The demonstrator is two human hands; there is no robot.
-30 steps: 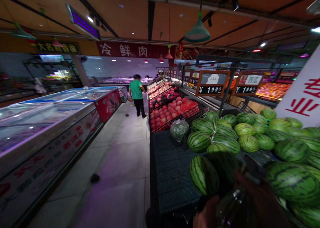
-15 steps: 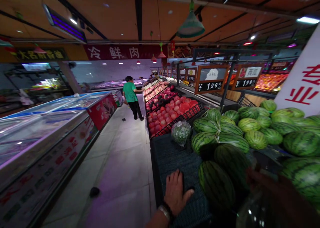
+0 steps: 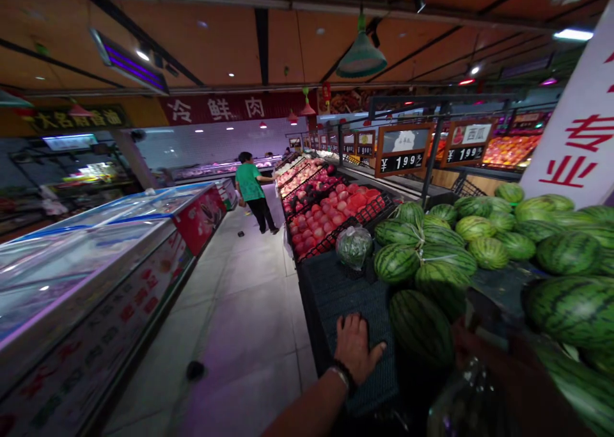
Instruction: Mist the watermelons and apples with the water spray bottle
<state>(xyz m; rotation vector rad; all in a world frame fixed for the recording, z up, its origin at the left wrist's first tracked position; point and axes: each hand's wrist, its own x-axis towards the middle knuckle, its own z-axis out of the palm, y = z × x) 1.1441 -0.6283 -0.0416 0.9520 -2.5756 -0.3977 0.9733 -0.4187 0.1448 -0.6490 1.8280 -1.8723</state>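
Observation:
My left hand point(image 3: 357, 347) lies with fingers spread on the dark ribbed mat point(image 3: 343, 290) of the fruit stand, holding nothing. In deep shadow at the lower right, my right hand point(image 3: 494, 360) is closed. A dark blocky object point(image 3: 485, 312) with a pale edge juts from its fingers; its kind is unclear. Just below that hand, a shiny clear plastic bag point(image 3: 467, 402) is gathered upward around something round and dark. Between my hands lies a striped watermelon point(image 3: 421, 327). A plastic-wrapped round green melon point(image 3: 354, 247) sits farther back on the mat.
Many watermelons point(image 3: 568, 254) are piled to the right. Beyond the mat, black crates hold red fruit point(image 3: 326, 216). Price signs point(image 3: 403, 150) hang from a rail. Left of the aisle point(image 3: 240, 334) stand chest freezers point(image 3: 115, 251). A person in green point(image 3: 252, 187) stands farther along the stand.
The view has shifted slightly. My left hand stays spread on the mat. At my right hand, the dark object and the gathered plastic now show more clearly.

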